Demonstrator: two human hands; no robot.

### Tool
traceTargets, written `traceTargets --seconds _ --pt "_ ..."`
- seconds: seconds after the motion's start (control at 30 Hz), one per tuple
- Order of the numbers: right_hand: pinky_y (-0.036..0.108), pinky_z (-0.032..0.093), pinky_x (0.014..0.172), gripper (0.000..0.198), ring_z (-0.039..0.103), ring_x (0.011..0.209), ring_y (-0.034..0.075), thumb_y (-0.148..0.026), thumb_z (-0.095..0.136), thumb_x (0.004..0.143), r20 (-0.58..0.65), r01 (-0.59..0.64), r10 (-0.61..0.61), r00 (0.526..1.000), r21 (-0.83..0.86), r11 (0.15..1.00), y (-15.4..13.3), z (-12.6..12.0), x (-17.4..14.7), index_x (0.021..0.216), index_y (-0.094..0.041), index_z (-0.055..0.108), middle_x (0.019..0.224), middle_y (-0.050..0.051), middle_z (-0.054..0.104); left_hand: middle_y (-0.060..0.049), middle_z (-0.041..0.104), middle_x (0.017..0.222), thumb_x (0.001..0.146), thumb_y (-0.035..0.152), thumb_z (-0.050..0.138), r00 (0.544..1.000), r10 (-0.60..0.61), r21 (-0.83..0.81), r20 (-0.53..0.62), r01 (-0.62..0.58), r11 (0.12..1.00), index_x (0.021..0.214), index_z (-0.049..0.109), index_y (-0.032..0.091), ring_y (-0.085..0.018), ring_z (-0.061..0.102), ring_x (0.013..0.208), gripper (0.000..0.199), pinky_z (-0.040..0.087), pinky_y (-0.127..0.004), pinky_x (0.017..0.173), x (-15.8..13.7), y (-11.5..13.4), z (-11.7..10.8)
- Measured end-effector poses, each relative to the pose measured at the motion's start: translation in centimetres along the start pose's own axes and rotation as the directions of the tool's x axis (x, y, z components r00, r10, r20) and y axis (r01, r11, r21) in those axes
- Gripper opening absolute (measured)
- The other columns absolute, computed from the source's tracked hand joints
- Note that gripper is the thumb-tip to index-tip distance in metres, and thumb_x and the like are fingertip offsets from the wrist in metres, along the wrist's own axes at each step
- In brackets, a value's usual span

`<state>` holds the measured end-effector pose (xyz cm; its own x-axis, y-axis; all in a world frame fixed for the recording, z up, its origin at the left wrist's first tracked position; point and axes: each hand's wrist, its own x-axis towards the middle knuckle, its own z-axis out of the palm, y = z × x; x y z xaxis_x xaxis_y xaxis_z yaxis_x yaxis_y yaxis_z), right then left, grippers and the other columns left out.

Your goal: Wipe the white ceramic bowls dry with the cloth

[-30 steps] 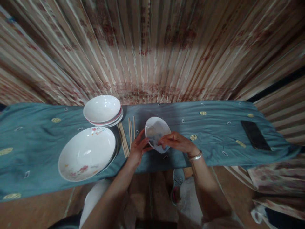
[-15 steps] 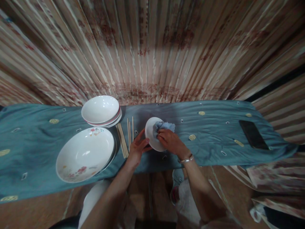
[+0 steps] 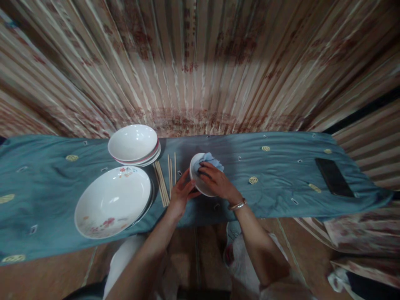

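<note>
My left hand [image 3: 183,192] grips a small white bowl [image 3: 203,187] by its left edge, thumb on the rim and fingers underneath. The bowl is tilted, its inside facing up. My right hand [image 3: 218,181] presses a light blue cloth [image 3: 210,160] into the bowl near its far rim, and the cloth bunches out past the fingers. Left of the bowl lie several wooden chopsticks [image 3: 161,185] in two groups on the cloth-covered table. The undersides of the left fingers are partly hidden behind the bowl.
A stack of white bowls [image 3: 133,143] stands at the back left. In front of it sits a large floral dish [image 3: 109,208] on top of another. A black phone [image 3: 333,177] lies at the right on the teal tablecloth [image 3: 275,166]. A pleated curtain [image 3: 200,75] hangs behind.
My right hand and the blue cloth have shifted left and slightly farther up across the inside of the bowl. My left hand keeps its hold in nearly the same place.
</note>
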<state>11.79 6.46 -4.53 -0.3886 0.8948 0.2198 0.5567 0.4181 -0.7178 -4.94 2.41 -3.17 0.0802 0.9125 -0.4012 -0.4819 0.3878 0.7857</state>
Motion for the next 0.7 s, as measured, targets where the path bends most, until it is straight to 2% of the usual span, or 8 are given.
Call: traceTargets --seconds 0.2,0.3,0.4,0.53,0.7 --pt "0.036 0.037 0.11 0.031 0.053 0.125 0.02 -0.04 0.048 0.096 0.105 -0.034 0.003 0.994 0.296 0.955 -0.5 -0.7 0.7 0.108 -0.02 0.069 0.13 0.009 0.06 -0.009 0.074 0.107 0.061 0.037 0.085 1.0 -0.001 -0.022 0.001 0.001 1.0 0.136 0.053 0.02 -0.027 0.071 0.096 0.083 0.062 -0.036 0.072 0.0 0.0 -0.1" --pt "0.035 0.042 0.103 0.037 0.058 0.115 0.021 -0.048 0.05 0.094 0.188 -0.098 0.015 0.982 0.437 0.894 -1.0 -1.2 0.8 0.101 -0.018 0.071 0.12 0.008 0.065 -0.009 0.075 0.104 0.06 0.038 0.085 1.0 -0.006 -0.024 -0.007 0.006 1.0 0.136 0.052 0.018 -0.027 0.071 0.094 0.085 0.062 -0.036 0.071 -0.1 0.1 0.0" --pt "0.032 0.048 0.09 0.042 0.063 0.097 0.019 -0.054 0.055 0.089 0.275 -0.208 0.058 0.96 0.556 0.805 -1.2 -1.5 0.6 0.098 -0.016 0.071 0.103 0.006 0.069 -0.009 0.075 0.101 0.059 0.039 0.086 1.0 -0.002 -0.02 -0.004 0.002 1.0 0.136 0.052 0.018 -0.027 0.072 0.093 0.086 0.062 -0.036 0.071 0.0 0.1 0.1" --pt "0.026 0.048 0.075 0.042 0.06 0.076 0.014 -0.056 0.064 0.082 0.335 -0.35 0.161 0.928 0.644 0.68 -1.2 -1.9 0.2 0.088 -0.014 0.07 0.082 0.001 0.068 -0.009 0.076 0.102 0.06 0.041 0.085 1.0 -0.005 -0.012 0.009 0.005 1.0 0.136 0.051 0.019 -0.027 0.072 0.094 0.086 0.061 -0.036 0.072 0.1 0.0 0.0" --pt "0.024 0.047 0.075 0.035 0.06 0.077 0.012 -0.048 0.071 0.079 0.326 -0.386 0.213 0.921 0.701 0.6 -2.1 -2.6 0.1 0.092 -0.016 0.069 0.084 0.0 0.067 -0.008 0.075 0.102 0.061 0.039 0.084 1.0 -0.011 -0.011 -0.004 0.01 1.0 0.135 0.052 0.019 -0.024 0.072 0.088 0.083 0.061 -0.034 0.07 0.1 0.2 0.1"
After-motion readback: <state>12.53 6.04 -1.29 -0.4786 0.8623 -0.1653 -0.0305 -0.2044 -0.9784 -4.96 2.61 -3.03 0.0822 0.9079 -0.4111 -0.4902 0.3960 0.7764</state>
